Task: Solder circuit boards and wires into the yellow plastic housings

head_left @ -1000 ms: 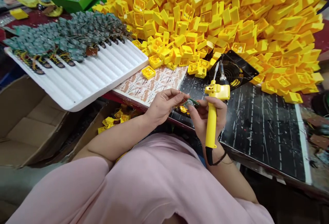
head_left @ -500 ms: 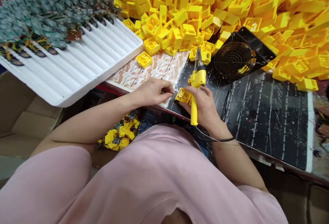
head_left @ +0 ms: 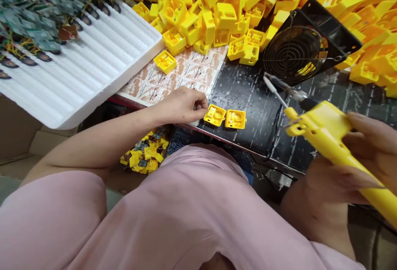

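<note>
My right hand (head_left: 350, 166) is wrapped round a yellow soldering iron (head_left: 325, 125), raised close to the camera at the right. Its metal tip slants up and left, in front of the black fan. Two small open yellow plastic cases (head_left: 235, 119) lie side by side near the bench's front edge, hollow sides up. At the left one's edge rests my left hand (head_left: 185, 105), fingers curled into a pinch; what they hold, if anything, is hidden.
A big heap of yellow cases (head_left: 214, 22) fills the back. On the left, a white foam tray (head_left: 102, 63) bears many circuit boards with wires and round parts. A black fan (head_left: 294, 51) stands behind the iron. Below the bench sit more yellow pieces (head_left: 145, 154).
My right hand has let go of a yellow case and swung right and nearer the camera with the soldering iron. Two cases now lie beside my left hand, which has barely moved.
</note>
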Available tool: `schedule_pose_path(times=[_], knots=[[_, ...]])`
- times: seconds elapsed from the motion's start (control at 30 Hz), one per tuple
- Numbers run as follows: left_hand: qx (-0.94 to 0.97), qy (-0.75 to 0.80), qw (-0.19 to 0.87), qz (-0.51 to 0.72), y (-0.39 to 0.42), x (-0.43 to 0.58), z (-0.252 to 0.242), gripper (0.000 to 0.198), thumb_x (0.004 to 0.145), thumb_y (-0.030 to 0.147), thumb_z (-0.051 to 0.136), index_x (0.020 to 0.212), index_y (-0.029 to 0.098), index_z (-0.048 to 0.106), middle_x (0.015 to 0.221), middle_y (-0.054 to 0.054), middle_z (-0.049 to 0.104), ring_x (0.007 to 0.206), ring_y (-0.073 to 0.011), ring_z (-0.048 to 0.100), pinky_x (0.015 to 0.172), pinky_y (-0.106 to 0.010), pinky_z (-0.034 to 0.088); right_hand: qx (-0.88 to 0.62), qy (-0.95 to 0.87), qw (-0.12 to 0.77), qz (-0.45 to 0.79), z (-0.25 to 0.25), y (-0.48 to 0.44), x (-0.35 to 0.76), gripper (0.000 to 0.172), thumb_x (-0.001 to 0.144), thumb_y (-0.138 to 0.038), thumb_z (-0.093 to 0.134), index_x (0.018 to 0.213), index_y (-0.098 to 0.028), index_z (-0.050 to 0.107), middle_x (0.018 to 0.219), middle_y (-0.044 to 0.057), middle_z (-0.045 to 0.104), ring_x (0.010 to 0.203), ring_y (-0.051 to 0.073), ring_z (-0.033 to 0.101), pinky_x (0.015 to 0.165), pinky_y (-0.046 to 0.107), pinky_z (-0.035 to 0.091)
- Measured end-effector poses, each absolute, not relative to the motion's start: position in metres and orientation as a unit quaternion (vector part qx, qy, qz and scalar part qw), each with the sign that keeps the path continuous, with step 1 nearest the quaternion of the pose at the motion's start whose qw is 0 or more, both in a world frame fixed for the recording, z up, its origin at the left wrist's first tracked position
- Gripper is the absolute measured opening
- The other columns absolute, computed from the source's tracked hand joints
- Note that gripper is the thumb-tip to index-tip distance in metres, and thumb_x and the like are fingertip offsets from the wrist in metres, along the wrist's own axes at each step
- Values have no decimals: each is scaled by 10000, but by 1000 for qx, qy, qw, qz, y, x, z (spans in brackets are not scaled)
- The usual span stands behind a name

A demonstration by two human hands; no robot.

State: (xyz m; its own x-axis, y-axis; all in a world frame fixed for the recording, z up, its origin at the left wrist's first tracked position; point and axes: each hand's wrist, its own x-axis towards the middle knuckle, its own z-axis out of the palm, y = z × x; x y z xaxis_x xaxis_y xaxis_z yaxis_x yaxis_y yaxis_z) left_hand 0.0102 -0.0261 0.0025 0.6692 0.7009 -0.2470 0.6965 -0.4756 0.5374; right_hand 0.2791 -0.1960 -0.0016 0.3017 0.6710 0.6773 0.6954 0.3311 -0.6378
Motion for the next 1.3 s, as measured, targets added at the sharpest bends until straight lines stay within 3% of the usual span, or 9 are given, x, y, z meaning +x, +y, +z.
schedule_pose_path(times=[0.1,0.17,0.23,0.37,0.57,0.77,0.97,1.13,1.3], knots=[[857,400,321,-35,-22,15,10,130,767,202,622,789,169,746,687,31,707,642,-96,613,659,-207,407,-539,-539,642,-84,-11,-192,278,549,957,-671,548,1111,-209,802,847,63,725,559,173,608,413,311,429],[862,386,322,-71,-20,17,14,125,768,206,612,768,180,734,677,38,696,631,-92,599,646,-207,392,-553,-560,615,-51,-17,-193,274,414,960,-566,612,1132,-238,797,779,39,729,499,155,579,383,297,405],[868,375,308,-106,-17,19,18,126,774,216,607,764,192,730,684,38,693,642,-97,598,636,-211,375,-560,-614,556,-11,-18,-198,271,334,926,-396,706,1238,-285,748,861,24,767,569,166,647,437,293,482],[888,354,251,-154,-15,25,24,148,797,250,601,807,205,742,708,31,695,659,-108,600,627,-224,347,-470,-734,487,52,-12,-201,270,573,829,-195,802,1374,-268,640,868,20,762,693,181,724,544,286,593],[898,337,204,-195,-15,35,31,171,825,266,607,868,209,762,756,17,710,706,-137,618,638,-246,340,-420,-807,407,83,-1,-193,262,370,751,-90,865,1043,-185,657,831,9,757,722,145,730,643,238,624],[886,360,218,-194,-14,40,31,122,772,237,651,810,217,766,690,23,679,702,-156,627,695,-254,380,-381,-830,403,59,2,-185,257,319,737,-76,867,950,-172,651,826,32,753,716,147,726,649,238,633],[904,339,226,-129,-11,37,21,38,700,215,684,686,216,720,593,37,624,649,-143,601,664,-245,371,-392,-857,331,49,19,-183,255,218,807,-113,821,919,-199,654,786,26,750,722,173,738,682,301,663],[887,367,234,-154,-13,41,27,42,687,171,708,679,209,723,580,34,596,633,-150,599,644,-258,350,-392,-833,386,55,14,-186,264,276,744,-139,882,922,-194,680,834,18,755,697,153,720,629,269,631],[882,377,236,-158,-13,44,29,47,680,163,711,669,207,720,573,33,572,677,-167,617,690,-260,364,-368,-844,388,49,9,-184,259,232,778,-137,856,910,-186,672,820,32,749,689,155,714,630,274,632]])
